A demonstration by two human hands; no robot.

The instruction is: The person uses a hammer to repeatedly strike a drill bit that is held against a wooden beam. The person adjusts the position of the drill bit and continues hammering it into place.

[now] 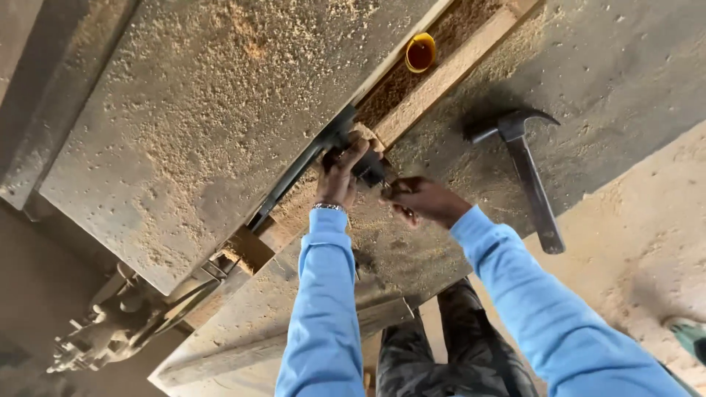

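Surface: a wide grey metal machine surface [220, 132], thickly dusted with sawdust, is lying under both hands; a long slot with pale wooden strips is running across it.
Sleeves: two light blue sleeves are reaching in from the bottom edge of the head view.
Hammer: a dark steel claw hammer [531, 173] is resting on the surface, well apart to the right of the hands, untouched.
Left hand: the left hand [342, 175], a bracelet on its wrist, is curling closed around a small dark metal part [369, 167] at the edge of the slot.
Right hand: the right hand [423, 200] is pinching closed just beside that part; what its fingertips are gripping is too small to tell.
Cup: a small yellow plastic cup [421, 53] is sitting in the slot, far up from the hands.
Risk: as a judgement, fingers are working right at the slot's edge, so a slip on the loose sawdust could be jamming them against metal, or dropping a small piece into the gap.
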